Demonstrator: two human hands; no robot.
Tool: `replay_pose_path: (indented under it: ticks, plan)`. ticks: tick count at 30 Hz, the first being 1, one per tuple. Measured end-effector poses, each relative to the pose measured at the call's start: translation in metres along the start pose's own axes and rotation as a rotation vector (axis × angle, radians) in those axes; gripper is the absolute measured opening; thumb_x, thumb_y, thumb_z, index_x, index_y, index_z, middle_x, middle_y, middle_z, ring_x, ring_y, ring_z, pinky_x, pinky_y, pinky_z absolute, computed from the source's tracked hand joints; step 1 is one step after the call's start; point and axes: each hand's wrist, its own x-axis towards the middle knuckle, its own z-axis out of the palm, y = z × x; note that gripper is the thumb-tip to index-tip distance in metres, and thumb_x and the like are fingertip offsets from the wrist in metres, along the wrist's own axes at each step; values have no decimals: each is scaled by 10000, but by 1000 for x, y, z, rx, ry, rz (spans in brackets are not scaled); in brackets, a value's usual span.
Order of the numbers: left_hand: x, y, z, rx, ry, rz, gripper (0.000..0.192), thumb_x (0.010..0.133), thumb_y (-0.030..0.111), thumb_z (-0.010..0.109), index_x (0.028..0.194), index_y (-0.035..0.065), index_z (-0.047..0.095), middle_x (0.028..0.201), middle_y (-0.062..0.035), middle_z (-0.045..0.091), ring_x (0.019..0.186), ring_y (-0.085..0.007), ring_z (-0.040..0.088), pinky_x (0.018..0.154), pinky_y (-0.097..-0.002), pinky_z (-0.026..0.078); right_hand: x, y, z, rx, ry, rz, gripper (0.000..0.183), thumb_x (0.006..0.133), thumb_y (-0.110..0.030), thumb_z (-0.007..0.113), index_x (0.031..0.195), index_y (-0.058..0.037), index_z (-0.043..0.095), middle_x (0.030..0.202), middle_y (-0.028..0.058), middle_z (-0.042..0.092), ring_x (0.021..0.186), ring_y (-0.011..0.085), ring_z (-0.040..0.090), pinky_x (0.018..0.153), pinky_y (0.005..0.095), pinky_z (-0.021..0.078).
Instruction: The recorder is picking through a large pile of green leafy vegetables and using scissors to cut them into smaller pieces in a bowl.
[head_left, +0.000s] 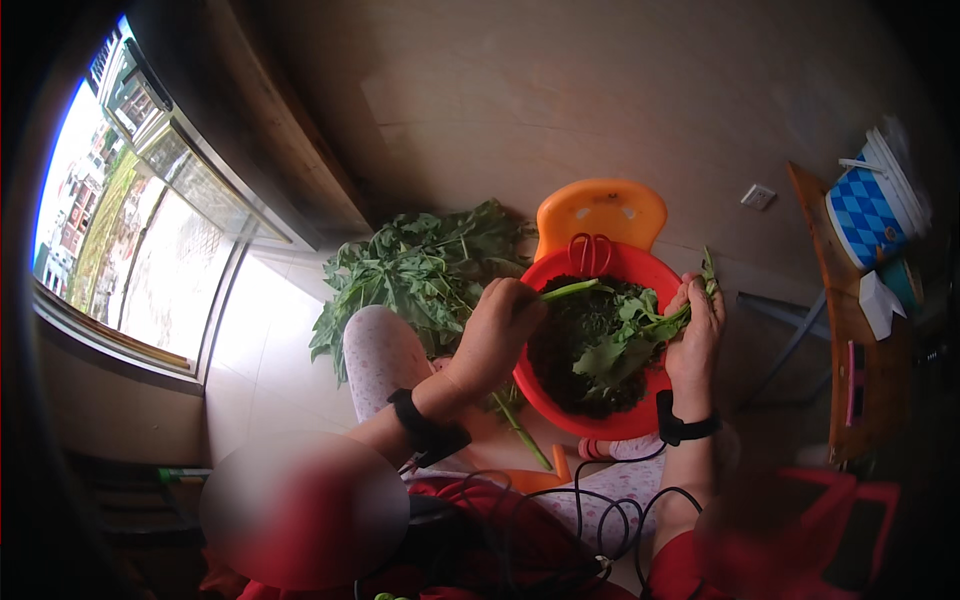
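My left hand (504, 319) is closed on a thick green stem (570, 290) whose end points right over a red plastic basin (600, 426). At the basin's right rim my right hand (694, 322) holds a thinner leafy sprig (651, 322), with leaves hanging over the basin and a tip rising above the fingers. Dark green leafy pieces (562, 360) fill much of the basin. Red-handled scissors (589, 255) lie at its back rim, their blades hidden. Behind and partly under the basin is an orange plastic chair (600, 206).
A heap of large-leaved stalks (405, 270) lies on the floor at left, and a cut stalk (525, 435) lies nearer me. Black cables (581, 480) loop over my lap. A wooden table (862, 390) at right bears a blue-and-white bucket (870, 210). A sliding window stands far left.
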Motion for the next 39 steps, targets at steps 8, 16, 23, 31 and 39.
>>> replay_pose_path:
  ticks: [8,16,23,31,39]
  plan:
    - [-2,6,2,46,-80,96,148,831,112,694,942,25,650,909,-114,579,853,-265,607,752,-351,503,-34,18,30,-695,-558,-602,199,930,35,490,1124,2,519,1007,154,624,1066,311,619,987,434,465]
    - [-2,-1,-3,50,-158,114,203,778,94,717,965,37,662,921,-121,595,886,-297,615,785,-376,511,-52,10,39,-1080,-943,-464,309,812,74,548,1113,24,498,1026,218,542,981,419,580,814,449,496]
    - [2,3,-1,90,-215,78,237,789,106,715,1008,38,656,938,-128,604,904,-304,622,798,-379,513,-45,14,31,-1147,-869,-598,290,798,52,564,1077,22,491,979,215,530,925,414,578,790,452,492]
    - [2,-10,-2,127,-161,75,224,814,97,694,1028,35,675,963,-131,643,910,-306,647,807,-371,511,-45,23,28,-1287,-789,-588,278,811,14,566,1077,18,486,977,209,540,881,400,584,763,453,492]
    - [2,11,5,-41,-191,29,192,837,55,667,1025,13,669,922,-111,612,848,-225,641,773,-316,510,-41,36,26,-550,-395,56,122,964,-127,502,979,-28,572,750,54,551,674,164,540,629,290,434]
